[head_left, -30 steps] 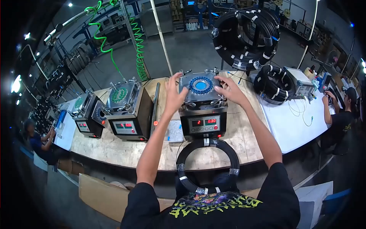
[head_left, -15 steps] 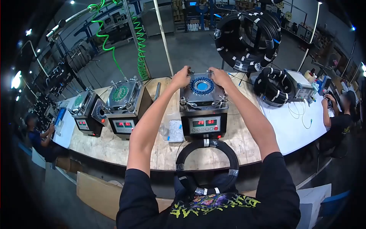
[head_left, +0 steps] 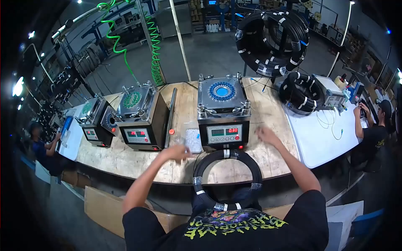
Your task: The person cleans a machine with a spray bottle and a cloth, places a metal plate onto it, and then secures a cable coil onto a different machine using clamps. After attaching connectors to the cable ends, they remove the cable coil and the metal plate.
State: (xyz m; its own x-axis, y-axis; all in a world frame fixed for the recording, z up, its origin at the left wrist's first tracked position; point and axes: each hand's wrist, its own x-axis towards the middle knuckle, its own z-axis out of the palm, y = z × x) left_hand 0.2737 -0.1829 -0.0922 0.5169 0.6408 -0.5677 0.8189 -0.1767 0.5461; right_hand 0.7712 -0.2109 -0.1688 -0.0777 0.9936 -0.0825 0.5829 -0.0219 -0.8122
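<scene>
My left hand [head_left: 176, 153] is low over the bench, beside a clear plastic box [head_left: 193, 141] of whitish bits. It looks empty, with fingers apart, slightly blurred. My right hand [head_left: 268, 137] hovers at the front right of the nearest polishing machine [head_left: 225, 134], fingers loosely spread and touching nothing I can see. On top of that machine, a square metal plate [head_left: 205, 93] carries a ring of blue connector holders [head_left: 222, 91] around a blue disc. Red digits light its front panel. In front, a coil of black cable [head_left: 199, 167] leans at the bench edge, over my lap.
Two similar machines [head_left: 138, 136] [head_left: 93, 134] with green holder rings stand to the left. A metal bar [head_left: 171, 109] and an orange cap [head_left: 171, 131] lie between. Black cable coils [head_left: 300, 94] and a test instrument [head_left: 333, 94] sit right. Co-workers [head_left: 374, 129] [head_left: 42, 146] work at both sides.
Both hands have let go of the plate's far corners and come down towards me, left hand to the box, right hand beside the machine. The panel's digits have changed.
</scene>
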